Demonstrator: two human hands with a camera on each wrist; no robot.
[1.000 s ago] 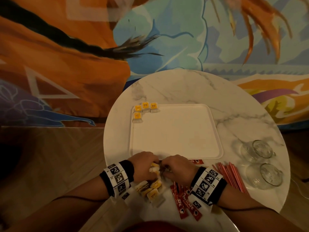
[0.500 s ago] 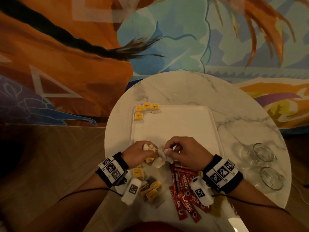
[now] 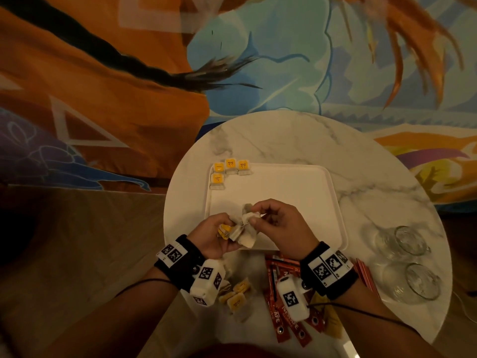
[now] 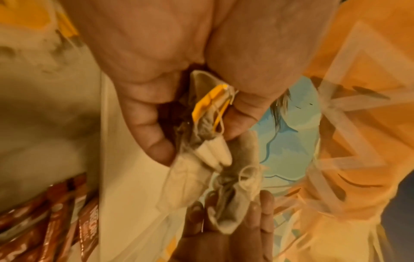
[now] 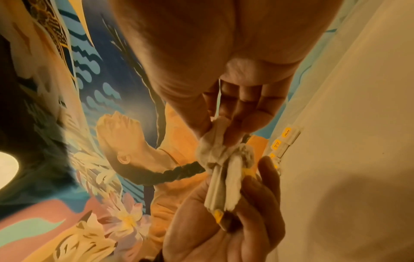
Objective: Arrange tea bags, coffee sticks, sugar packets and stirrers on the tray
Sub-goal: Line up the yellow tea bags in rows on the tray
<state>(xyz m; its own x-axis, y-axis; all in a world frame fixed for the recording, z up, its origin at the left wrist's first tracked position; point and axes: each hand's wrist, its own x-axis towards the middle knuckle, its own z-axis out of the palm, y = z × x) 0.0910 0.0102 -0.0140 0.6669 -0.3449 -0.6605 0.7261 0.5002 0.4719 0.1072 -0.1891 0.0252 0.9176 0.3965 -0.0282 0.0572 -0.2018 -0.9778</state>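
Coffee sticks (image 3: pixel 281 316) and loose tea bags (image 3: pixel 236 297) lie at the bottom of the frame on a round marble table (image 3: pixel 284 135). Just above them, at centre, the left hand (image 3: pixel 215 237) grips a bunch of tea bags (image 3: pixel 244 235) with yellow tags, while the right hand (image 3: pixel 280 224) pinches one bag's paper, both over the near edge of a white tray (image 3: pixel 296 192). Four tea bags (image 3: pixel 230 168) sit in the tray's upper-left corner. Two glasses (image 3: pixel 410 262) stand at right.

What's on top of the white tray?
Four yellow-tagged tea bags sit in the tray's far left corner. Above its near edge, the left hand and right hand hold a tangled clump of tea bags, hiding what's underneath.
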